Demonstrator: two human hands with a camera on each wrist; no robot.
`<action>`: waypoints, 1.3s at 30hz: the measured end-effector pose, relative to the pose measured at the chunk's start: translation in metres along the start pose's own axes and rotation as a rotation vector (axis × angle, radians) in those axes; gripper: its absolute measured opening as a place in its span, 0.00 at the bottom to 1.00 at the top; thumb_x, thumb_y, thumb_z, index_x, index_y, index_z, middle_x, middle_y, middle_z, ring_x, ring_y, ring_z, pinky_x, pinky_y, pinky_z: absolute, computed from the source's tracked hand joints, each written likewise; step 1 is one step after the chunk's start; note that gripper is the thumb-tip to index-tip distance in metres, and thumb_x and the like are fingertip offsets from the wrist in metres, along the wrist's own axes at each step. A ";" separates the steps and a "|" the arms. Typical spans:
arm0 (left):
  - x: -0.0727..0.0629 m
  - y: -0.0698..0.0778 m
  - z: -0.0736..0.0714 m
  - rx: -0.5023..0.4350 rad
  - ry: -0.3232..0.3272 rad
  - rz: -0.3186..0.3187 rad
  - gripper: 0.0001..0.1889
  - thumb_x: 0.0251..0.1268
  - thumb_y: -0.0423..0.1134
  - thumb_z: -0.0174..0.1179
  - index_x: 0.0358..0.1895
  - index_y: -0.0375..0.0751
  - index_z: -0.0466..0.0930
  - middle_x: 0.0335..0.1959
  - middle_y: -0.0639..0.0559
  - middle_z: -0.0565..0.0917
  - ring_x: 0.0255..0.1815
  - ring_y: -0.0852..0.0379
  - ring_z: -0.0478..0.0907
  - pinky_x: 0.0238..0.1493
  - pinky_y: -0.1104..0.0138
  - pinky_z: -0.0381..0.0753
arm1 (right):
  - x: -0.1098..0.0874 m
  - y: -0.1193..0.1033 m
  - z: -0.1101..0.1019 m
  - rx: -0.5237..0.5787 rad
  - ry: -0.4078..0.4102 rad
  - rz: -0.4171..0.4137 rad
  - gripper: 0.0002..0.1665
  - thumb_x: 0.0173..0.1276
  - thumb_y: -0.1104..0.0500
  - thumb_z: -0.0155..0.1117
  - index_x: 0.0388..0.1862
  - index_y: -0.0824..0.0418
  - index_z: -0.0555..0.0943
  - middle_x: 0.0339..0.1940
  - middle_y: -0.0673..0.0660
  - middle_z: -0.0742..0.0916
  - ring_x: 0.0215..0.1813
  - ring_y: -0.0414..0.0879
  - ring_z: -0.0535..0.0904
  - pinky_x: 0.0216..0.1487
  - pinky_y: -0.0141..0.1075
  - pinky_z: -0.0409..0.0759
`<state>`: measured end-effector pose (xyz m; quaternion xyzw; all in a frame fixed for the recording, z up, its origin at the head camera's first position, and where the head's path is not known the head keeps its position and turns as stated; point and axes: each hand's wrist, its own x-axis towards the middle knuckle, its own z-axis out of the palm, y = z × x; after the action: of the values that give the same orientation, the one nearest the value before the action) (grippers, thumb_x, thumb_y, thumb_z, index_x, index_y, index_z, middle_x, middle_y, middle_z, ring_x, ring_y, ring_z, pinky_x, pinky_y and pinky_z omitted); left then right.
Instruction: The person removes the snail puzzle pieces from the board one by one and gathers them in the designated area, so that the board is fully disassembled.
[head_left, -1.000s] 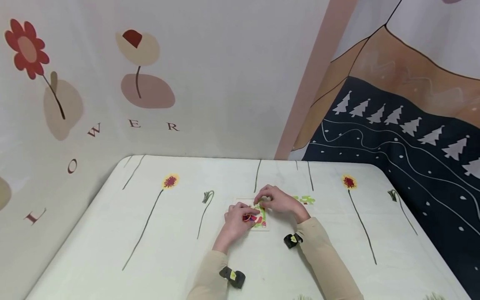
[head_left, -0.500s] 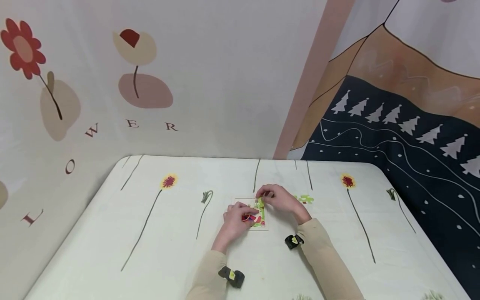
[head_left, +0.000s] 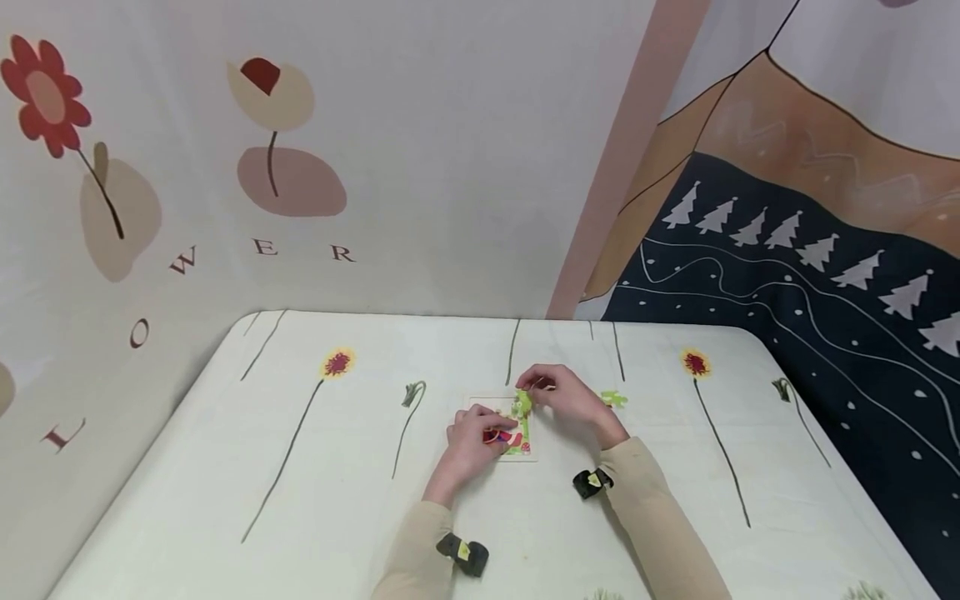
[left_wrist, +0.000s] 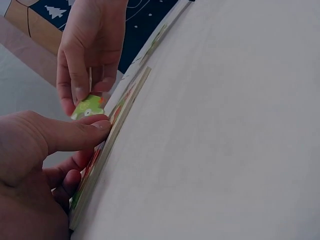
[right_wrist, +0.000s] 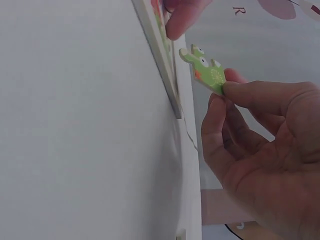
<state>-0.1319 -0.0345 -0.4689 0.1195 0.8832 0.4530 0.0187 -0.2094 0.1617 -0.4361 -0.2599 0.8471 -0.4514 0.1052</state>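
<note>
My right hand [head_left: 562, 392] pinches a green puzzle piece with printed eyes [right_wrist: 210, 72] between thumb and fingers. In the right wrist view the piece is tilted and apart from the wooden puzzle board [right_wrist: 160, 65]; the left wrist view shows it just beyond my left thumb. The puzzle board [head_left: 517, 457] lies on the table, with red, green and purple pictures on its face. My left hand [head_left: 474, 437] rests on that face, thumb and forefinger spread over the left and middle part. Its fingers hide much of the picture.
Another green puzzle piece [head_left: 613, 399] lies on the table right of the board, partly behind my right hand. The white tablecloth [head_left: 315, 517] has printed flowers. Printed curtains [head_left: 450, 167] stand behind the table's far edge. A black wrist camera [head_left: 463, 554] is strapped to the left sleeve.
My right hand has lifted the green piece and drawn it slightly back and right, off the board's upper right corner. The left hand has stayed on the board.
</note>
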 end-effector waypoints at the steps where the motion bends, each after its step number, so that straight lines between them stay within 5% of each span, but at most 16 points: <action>1: 0.000 0.000 0.000 0.001 0.001 0.005 0.13 0.54 0.30 0.68 0.44 0.43 0.87 0.43 0.51 0.74 0.49 0.48 0.64 0.50 0.49 0.57 | 0.000 -0.001 -0.001 0.014 0.005 -0.003 0.11 0.66 0.71 0.55 0.44 0.66 0.82 0.40 0.57 0.84 0.43 0.49 0.78 0.46 0.39 0.74; 15: -0.001 0.000 -0.002 -0.008 0.001 -0.003 0.13 0.55 0.30 0.68 0.45 0.43 0.86 0.44 0.51 0.75 0.49 0.48 0.64 0.49 0.49 0.57 | -0.009 0.004 -0.018 0.084 0.056 0.057 0.11 0.69 0.70 0.57 0.46 0.68 0.83 0.45 0.60 0.85 0.48 0.51 0.78 0.49 0.38 0.74; 31: -0.002 0.001 -0.002 -0.009 0.003 0.024 0.14 0.54 0.29 0.68 0.45 0.42 0.86 0.44 0.50 0.75 0.50 0.46 0.64 0.52 0.47 0.56 | -0.041 0.021 -0.053 0.058 0.133 0.164 0.11 0.71 0.68 0.55 0.47 0.68 0.82 0.45 0.62 0.83 0.38 0.55 0.77 0.31 0.38 0.75; 39: -0.002 0.001 -0.002 -0.002 0.005 0.023 0.14 0.54 0.29 0.68 0.45 0.42 0.86 0.44 0.49 0.75 0.49 0.46 0.64 0.51 0.47 0.57 | -0.054 0.030 -0.066 -0.003 0.175 0.182 0.11 0.70 0.68 0.56 0.46 0.67 0.84 0.48 0.62 0.84 0.49 0.52 0.77 0.48 0.40 0.74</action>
<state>-0.1298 -0.0359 -0.4673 0.1286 0.8813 0.4546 0.0112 -0.2020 0.2512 -0.4257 -0.1418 0.8739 -0.4596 0.0709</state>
